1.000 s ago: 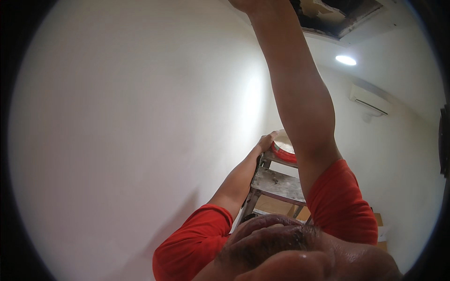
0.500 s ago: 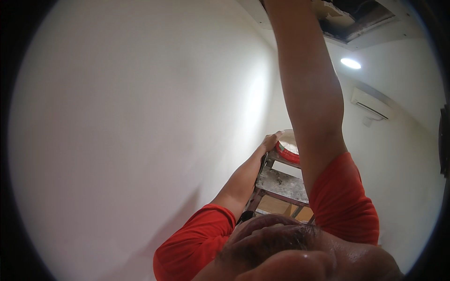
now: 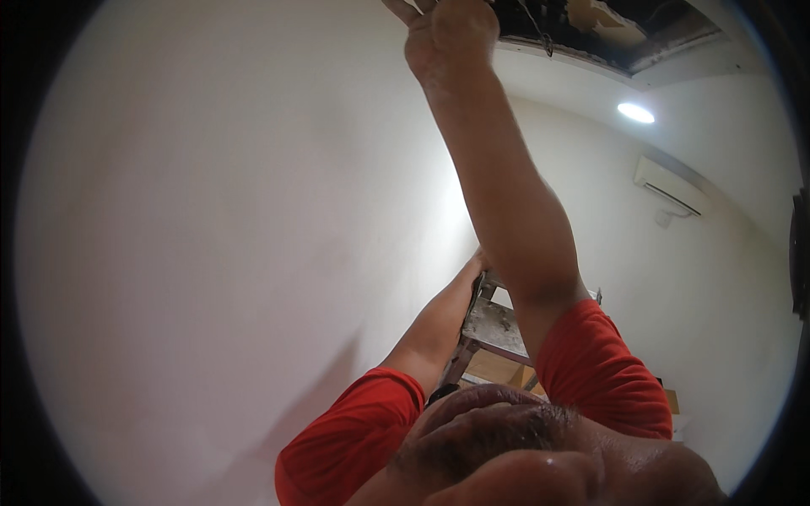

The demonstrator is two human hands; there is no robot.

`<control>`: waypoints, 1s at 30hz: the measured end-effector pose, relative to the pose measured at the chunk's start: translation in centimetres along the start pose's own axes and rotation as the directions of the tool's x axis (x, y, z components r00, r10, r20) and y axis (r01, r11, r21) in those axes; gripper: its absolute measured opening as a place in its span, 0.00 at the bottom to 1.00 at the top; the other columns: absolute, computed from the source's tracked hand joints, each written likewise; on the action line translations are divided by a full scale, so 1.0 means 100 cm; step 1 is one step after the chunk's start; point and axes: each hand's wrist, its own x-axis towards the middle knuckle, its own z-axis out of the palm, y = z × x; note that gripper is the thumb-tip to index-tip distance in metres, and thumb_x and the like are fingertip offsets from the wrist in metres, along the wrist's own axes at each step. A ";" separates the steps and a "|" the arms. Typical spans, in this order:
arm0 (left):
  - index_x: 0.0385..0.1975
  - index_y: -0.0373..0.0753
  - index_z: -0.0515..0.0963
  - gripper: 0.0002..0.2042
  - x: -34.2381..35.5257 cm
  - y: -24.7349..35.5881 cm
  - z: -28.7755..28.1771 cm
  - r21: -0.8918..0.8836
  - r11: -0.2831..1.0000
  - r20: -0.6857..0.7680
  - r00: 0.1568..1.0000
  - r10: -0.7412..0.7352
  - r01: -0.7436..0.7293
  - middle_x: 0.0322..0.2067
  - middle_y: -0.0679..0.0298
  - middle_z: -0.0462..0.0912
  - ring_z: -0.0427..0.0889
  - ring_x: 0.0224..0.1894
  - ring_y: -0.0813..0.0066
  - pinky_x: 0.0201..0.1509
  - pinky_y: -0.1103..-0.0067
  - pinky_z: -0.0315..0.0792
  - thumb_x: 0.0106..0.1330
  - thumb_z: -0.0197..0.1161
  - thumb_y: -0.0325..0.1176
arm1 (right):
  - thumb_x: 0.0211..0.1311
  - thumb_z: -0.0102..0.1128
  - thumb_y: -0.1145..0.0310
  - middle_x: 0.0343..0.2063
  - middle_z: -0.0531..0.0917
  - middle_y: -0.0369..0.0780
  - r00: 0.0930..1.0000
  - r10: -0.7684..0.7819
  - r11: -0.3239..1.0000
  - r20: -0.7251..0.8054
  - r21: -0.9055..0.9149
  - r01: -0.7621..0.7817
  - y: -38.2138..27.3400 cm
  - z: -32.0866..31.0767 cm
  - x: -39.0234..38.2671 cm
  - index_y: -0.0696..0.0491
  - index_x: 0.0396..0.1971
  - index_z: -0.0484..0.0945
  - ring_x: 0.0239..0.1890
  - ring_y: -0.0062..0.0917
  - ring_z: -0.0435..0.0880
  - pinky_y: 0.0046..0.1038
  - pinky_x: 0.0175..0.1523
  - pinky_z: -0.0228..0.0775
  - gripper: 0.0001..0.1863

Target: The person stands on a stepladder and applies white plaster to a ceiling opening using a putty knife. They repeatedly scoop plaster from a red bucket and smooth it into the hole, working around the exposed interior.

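My right arm stretches up across the view, and my right hand [image 3: 451, 32] is at the top edge beside the ceiling opening [image 3: 603, 38]. Two of its fingers show in part, apart from each other. The rest of them, and anything they touch, lie outside the picture. Lower down, my left arm reaches to the top of a worn, stained stepladder [image 3: 498, 327]. Only a sliver of my left hand [image 3: 482, 260] shows, since my right forearm crosses in front of it. Its fingers are hidden, and so is the bucket seen there before.
A plain pale wall [image 3: 211, 211] fills the left side. Wires and torn board show inside the opening. Behind are a lit ceiling lamp [image 3: 636, 112] and a wall air conditioner [image 3: 672, 185]. Something brown and box-like [image 3: 498, 368] shows beneath the ladder's step.
My right arm has swung left and its hand has come into view. It now covers the red-banded bucket, whose rim my left hand held earlier. My left arm has barely moved.
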 end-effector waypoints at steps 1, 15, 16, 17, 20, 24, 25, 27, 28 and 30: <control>0.55 0.29 0.81 0.39 -0.001 0.000 0.000 0.000 1.000 0.005 1.000 0.002 -0.002 0.50 0.46 0.85 0.81 0.55 0.59 0.60 0.67 0.72 0.68 0.50 0.66 | 0.77 0.44 0.75 0.59 0.74 0.49 1.000 -0.023 1.000 0.020 0.022 0.023 0.004 0.003 0.003 0.60 0.64 0.62 0.56 0.36 0.82 0.43 0.58 0.85 0.19; 0.54 0.29 0.81 0.38 -0.001 -0.011 -0.001 0.001 1.000 0.003 1.000 -0.006 0.006 0.48 0.47 0.85 0.82 0.54 0.60 0.59 0.68 0.72 0.69 0.50 0.65 | 0.71 0.39 0.82 0.50 0.77 0.55 0.987 0.088 0.995 0.131 0.034 -0.094 -0.005 0.031 0.024 0.70 0.60 0.62 0.45 0.39 0.86 0.43 0.57 0.84 0.19; 0.54 0.29 0.81 0.38 -0.001 -0.011 -0.002 0.000 1.000 0.000 1.000 -0.008 0.008 0.48 0.47 0.85 0.82 0.54 0.60 0.59 0.68 0.72 0.69 0.50 0.65 | 0.71 0.40 0.83 0.49 0.77 0.54 0.992 0.085 0.996 0.093 0.026 -0.088 -0.004 0.038 0.016 0.69 0.60 0.62 0.44 0.38 0.86 0.43 0.56 0.84 0.19; 0.54 0.29 0.81 0.38 -0.001 -0.011 -0.003 -0.003 1.000 -0.002 1.000 -0.009 0.009 0.48 0.47 0.85 0.82 0.53 0.60 0.59 0.68 0.72 0.69 0.50 0.64 | 0.71 0.40 0.83 0.47 0.77 0.53 0.995 0.081 0.997 0.053 0.016 -0.082 -0.003 0.042 0.011 0.69 0.60 0.62 0.43 0.37 0.85 0.43 0.56 0.84 0.19; 0.54 0.29 0.81 0.38 -0.001 -0.009 0.001 0.004 1.000 0.012 1.000 -0.005 0.005 0.47 0.47 0.85 0.82 0.53 0.60 0.59 0.68 0.73 0.69 0.50 0.64 | 0.69 0.42 0.84 0.46 0.77 0.51 0.994 0.088 0.987 0.069 0.129 -0.097 0.002 0.041 0.035 0.69 0.61 0.61 0.42 0.37 0.85 0.42 0.58 0.83 0.20; 0.54 0.29 0.81 0.37 -0.003 -0.008 0.000 0.001 1.000 0.012 1.000 -0.001 0.001 0.47 0.47 0.85 0.82 0.53 0.60 0.58 0.68 0.73 0.70 0.50 0.64 | 0.70 0.41 0.84 0.50 0.76 0.54 0.981 0.041 0.990 0.189 0.128 -0.066 -0.006 0.049 0.011 0.71 0.62 0.58 0.48 0.39 0.84 0.41 0.64 0.80 0.21; 0.54 0.29 0.81 0.37 -0.003 -0.008 0.000 -0.003 1.000 0.014 1.000 -0.002 0.002 0.47 0.47 0.85 0.82 0.53 0.60 0.58 0.68 0.73 0.70 0.50 0.64 | 0.70 0.41 0.84 0.51 0.75 0.54 0.982 0.043 0.986 0.184 0.149 -0.071 -0.012 0.054 0.002 0.72 0.62 0.57 0.50 0.40 0.83 0.41 0.65 0.79 0.22; 0.54 0.29 0.81 0.37 -0.003 -0.007 0.003 -0.005 1.000 0.022 1.000 -0.001 0.001 0.46 0.47 0.85 0.82 0.52 0.60 0.58 0.68 0.73 0.70 0.50 0.64 | 0.71 0.41 0.83 0.54 0.74 0.57 0.977 0.023 0.981 0.211 0.182 -0.062 -0.023 0.059 -0.009 0.73 0.63 0.55 0.55 0.43 0.82 0.41 0.67 0.78 0.22; 0.54 0.29 0.81 0.37 -0.004 -0.007 0.005 -0.005 1.000 0.031 1.000 -0.001 0.001 0.46 0.48 0.85 0.82 0.52 0.60 0.58 0.68 0.73 0.70 0.50 0.64 | 0.72 0.41 0.83 0.55 0.73 0.59 0.970 0.002 0.980 0.245 0.194 -0.051 -0.028 0.059 -0.012 0.74 0.63 0.54 0.58 0.44 0.80 0.42 0.68 0.77 0.22; 0.54 0.30 0.81 0.37 -0.004 -0.007 0.001 -0.008 1.000 0.021 1.000 0.001 -0.001 0.46 0.48 0.85 0.82 0.52 0.61 0.58 0.68 0.73 0.70 0.50 0.63 | 0.74 0.40 0.82 0.58 0.71 0.61 0.949 -0.022 0.973 0.315 0.225 -0.053 -0.034 0.054 -0.021 0.75 0.64 0.52 0.62 0.47 0.78 0.43 0.70 0.75 0.23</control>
